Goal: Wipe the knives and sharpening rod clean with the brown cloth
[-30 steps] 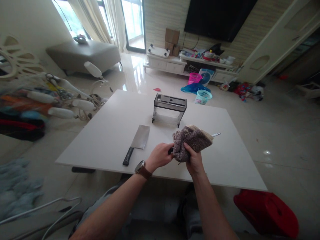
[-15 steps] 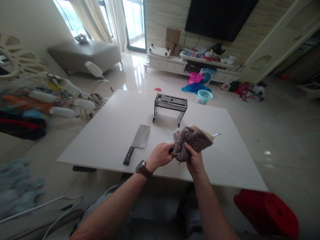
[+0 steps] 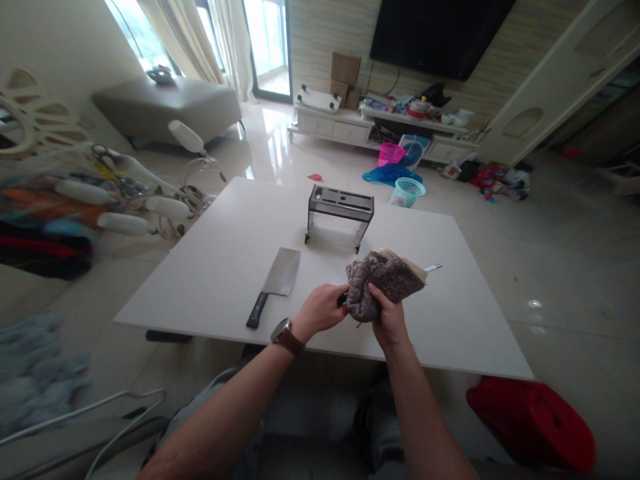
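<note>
1. The white surface [image 3: 210,253] fills the middle of the frame, a dark rack [image 3: 335,208] at its upper centre.
2. The brown cloth [image 3: 393,277] is right of centre, around something (hidden).
3. The cleaver [image 3: 283,272] lies left of centre.
4. The right hand [image 3: 390,321] clasps the cloth, the left hand [image 3: 324,309] a black handle [image 3: 343,299]; pressing seems the step, next move calls for firm grip.

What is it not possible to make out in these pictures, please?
Head view:
Dark piece: mostly hidden by the left grip.
Whether it joins the pale tip: hidden by the brown cloth.
Watch dial: too small to read.
Television: top cut off by the upper edge.
</note>
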`<state>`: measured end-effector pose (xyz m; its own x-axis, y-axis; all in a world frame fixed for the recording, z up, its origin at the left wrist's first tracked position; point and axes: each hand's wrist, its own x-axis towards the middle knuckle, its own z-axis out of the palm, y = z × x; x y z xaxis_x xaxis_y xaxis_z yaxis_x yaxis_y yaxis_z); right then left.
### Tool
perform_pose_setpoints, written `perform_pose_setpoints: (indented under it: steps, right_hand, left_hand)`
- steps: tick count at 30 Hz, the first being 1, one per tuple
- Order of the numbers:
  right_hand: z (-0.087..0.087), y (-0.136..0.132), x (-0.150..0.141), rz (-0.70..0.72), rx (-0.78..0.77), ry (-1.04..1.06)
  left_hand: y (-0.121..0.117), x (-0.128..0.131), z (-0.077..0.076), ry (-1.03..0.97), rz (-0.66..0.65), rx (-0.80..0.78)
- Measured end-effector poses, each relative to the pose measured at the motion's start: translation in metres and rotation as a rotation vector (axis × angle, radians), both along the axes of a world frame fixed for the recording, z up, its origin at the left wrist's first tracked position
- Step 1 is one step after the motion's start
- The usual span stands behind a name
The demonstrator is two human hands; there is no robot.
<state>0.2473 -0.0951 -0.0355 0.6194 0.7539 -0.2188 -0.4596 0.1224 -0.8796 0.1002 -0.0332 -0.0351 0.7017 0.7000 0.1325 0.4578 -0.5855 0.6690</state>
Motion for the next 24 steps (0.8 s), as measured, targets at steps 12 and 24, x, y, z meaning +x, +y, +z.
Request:
perform_pose_setpoints:
  steps: [12,24]
  right_hand:
    - [0.0001,0.0003,0.0003,0.0,-0.017,-0.027]
    - [-0.0038,0.001,0.0009,-0.001,-0.012,-0.004]
  left_hand:
    - [-0.0008,0.0,-0.0029,-0.005,0.002,0.018]
    - [-0.0013,0.0001,-0.0024,-0.015,0.008,0.021]
